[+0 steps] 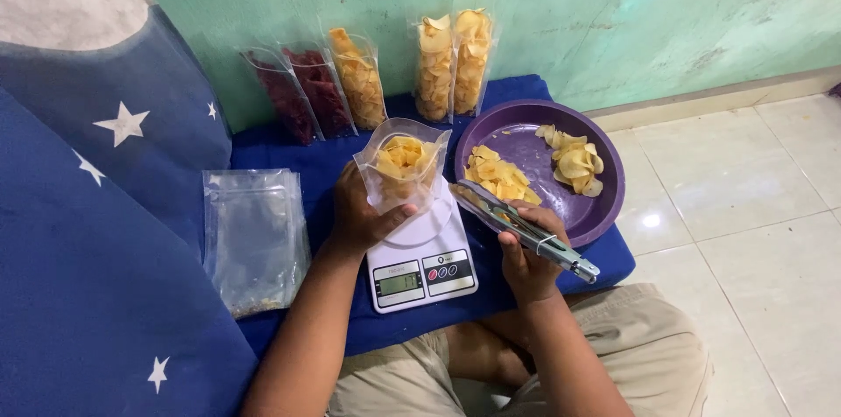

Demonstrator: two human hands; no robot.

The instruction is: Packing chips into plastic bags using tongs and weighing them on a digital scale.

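Note:
My left hand [359,215] grips a clear plastic pouch [401,165] partly filled with yellow chips, holding it upright on the platform of a white kitchen scale [422,261]. My right hand [528,252] holds metal tongs [519,226], their tips pointing up-left toward the pouch and the rim of a purple bowl [596,207]. The bowl holds two heaps of yellow chips [574,159]. Whether the tong tips grip a chip is not visible.
Filled pouches lean on the green wall: two with dark red chips [302,93], three with yellow chips [438,67]. A stack of empty clear pouches [254,237] lies left on the blue cloth [289,150]. White floor tiles lie to the right.

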